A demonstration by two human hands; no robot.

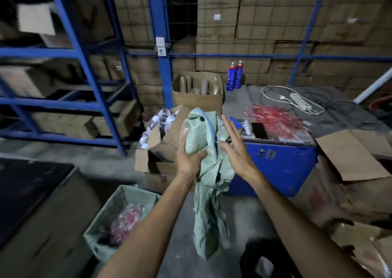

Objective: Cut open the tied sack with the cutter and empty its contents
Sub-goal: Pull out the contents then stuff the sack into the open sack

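Observation:
A limp, crumpled pale green woven sack (pixel 206 171) hangs in mid-air in front of me, its lower end dangling toward the floor. My left hand (pixel 189 161) grips its bunched upper part. My right hand (pixel 235 148) is flat with fingers spread, just right of the sack and touching or nearly touching its folds. A pile of red and clear plastic packets (pixel 273 117) lies on the dark cloth-covered table (pixel 339 116). A small blue object (pixel 234 121), possibly the cutter, lies on the table's near left corner, too blurred to be sure.
Another green sack (pixel 110 214), open and holding red packets, stands on the floor at lower left. Open cardboard boxes (pixel 161 148) sit behind the held sack. Two blue spray cans (pixel 235 76), a white power strip (pixel 301 102) and a black phone (pixel 259 130) are on the table. Blue shelving (pixel 101 105) fills the left.

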